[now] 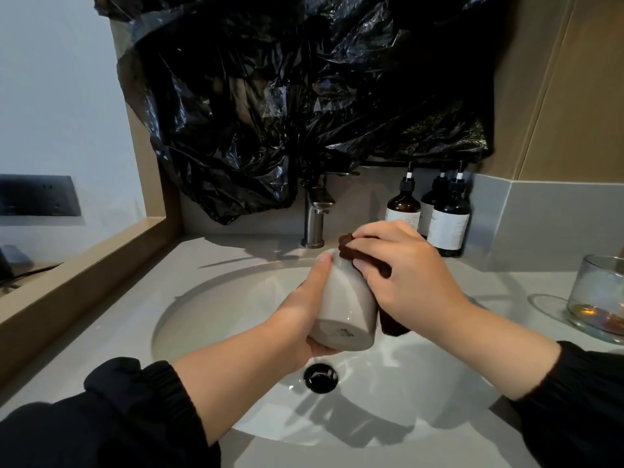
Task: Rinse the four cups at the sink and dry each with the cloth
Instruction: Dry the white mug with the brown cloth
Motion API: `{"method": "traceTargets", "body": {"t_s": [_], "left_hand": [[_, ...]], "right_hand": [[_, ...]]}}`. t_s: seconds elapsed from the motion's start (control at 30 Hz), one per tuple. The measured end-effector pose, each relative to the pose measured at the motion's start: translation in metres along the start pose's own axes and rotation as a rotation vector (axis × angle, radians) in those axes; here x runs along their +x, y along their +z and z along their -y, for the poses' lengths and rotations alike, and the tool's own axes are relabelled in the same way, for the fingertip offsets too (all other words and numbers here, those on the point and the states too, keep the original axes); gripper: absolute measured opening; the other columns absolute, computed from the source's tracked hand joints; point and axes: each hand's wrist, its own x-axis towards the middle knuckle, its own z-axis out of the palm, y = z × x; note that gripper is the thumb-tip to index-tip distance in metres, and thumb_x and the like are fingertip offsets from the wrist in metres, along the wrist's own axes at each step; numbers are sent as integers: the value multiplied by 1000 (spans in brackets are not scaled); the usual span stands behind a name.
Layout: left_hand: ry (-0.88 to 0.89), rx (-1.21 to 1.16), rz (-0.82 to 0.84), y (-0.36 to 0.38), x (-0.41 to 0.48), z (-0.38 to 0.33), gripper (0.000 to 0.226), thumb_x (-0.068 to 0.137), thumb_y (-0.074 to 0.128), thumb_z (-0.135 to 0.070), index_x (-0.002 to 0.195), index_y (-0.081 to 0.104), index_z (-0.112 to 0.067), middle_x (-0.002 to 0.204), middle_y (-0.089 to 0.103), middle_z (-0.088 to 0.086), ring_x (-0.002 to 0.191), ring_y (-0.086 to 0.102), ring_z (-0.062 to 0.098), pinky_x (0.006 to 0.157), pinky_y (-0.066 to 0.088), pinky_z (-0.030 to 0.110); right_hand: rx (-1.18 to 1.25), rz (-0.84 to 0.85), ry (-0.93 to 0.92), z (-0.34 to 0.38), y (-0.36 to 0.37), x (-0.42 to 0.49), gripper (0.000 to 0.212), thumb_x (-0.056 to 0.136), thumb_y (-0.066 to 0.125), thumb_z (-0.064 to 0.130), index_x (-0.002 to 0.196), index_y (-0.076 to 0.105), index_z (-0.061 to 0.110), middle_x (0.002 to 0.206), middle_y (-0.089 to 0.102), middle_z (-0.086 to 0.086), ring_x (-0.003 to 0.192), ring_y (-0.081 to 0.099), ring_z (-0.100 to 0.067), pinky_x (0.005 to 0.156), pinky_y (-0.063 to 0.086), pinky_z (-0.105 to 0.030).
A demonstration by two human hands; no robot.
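Progress: the drying step is my reading, with a pale cup (344, 298) already out of the water and a brown cloth (347, 246) on it. Only one other vessel is in view, so how many of the four are finished cannot be told.
Black plastic sheet (304, 96): hangs crumpled over the wall, well above and beyond the grip.
Counter (101, 332): grey, spread on both sides of the grip.
Sink (219, 298): white basin directly below the grip, wet in patches.
Left hand (304, 319): reaches in from the lower left, sleeve pushed up. It clasps the cup near its base, thumb laid along the side and fingers curled underneath.
Right hand (412, 282): comes from the right, knuckles up, its fingers curled over the cloth and pressing it against the cup's far end and right side.
Pump bottles (445, 217): three dark ones, beyond and right of the grip.
Glass tumbler (597, 295): well right of the grip on the counter, amber tint at its bottom, untouched.
Tap (315, 214): just beyond the grip, with no stream visible.
Cup pose: tilted, base toward the camera, mouth away toward the tap, held above the basin.
Cloth lie: bunched at the mouth, its tail hanging by the base.
Drain (320, 377): black, right under the grip.
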Motion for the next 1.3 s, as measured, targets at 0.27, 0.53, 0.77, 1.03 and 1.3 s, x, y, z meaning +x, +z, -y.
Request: {"method": "traceTargets", "body": {"t_s": [0.27,0.53,0.77,1.03,1.3], "left_hand": [[-1,-54,55,-10,6,-1,60,81,51,-71,96,66,-14,79,72,11,83,68,30,85,55,48],[-67,-142,24,-9,6,-2,61,79,54,-70,101,64,-14,81,72,13,82,67,32,82,54,47],[-93,-132,68,-14,8,-4,66,77,54,-72,102,65,-11,83,71,14,79,68,31,74,56,45],[-81,-106,148,-9,0,0,66,76,57,-70,112,61,-14,89,72,16,81,68,33,73,56,47],[-36,-140,216,-18,3,-4,70,79,50,-71,114,64,-13,90,72,13,84,67,30,80,54,45]], "right_hand": [[129,141,-339,19,-2,-18,26,77,50,-3,92,70,3,100,67,-5,90,52,-26,74,48,-35],[3,107,-254,8,-4,-20,32,81,49,3,102,71,11,98,62,-5,84,49,-24,68,45,-35],[89,42,-361,14,3,-24,35,82,46,-7,99,74,7,102,65,-10,87,53,-30,72,47,-38],[57,-169,-16,-13,-2,-18,26,87,56,3,108,71,7,105,62,-7,97,54,-26,93,41,-26],[13,-89,-376,11,-1,-26,29,76,63,-8,102,73,3,106,65,-16,89,50,-33,82,44,-36]]}}
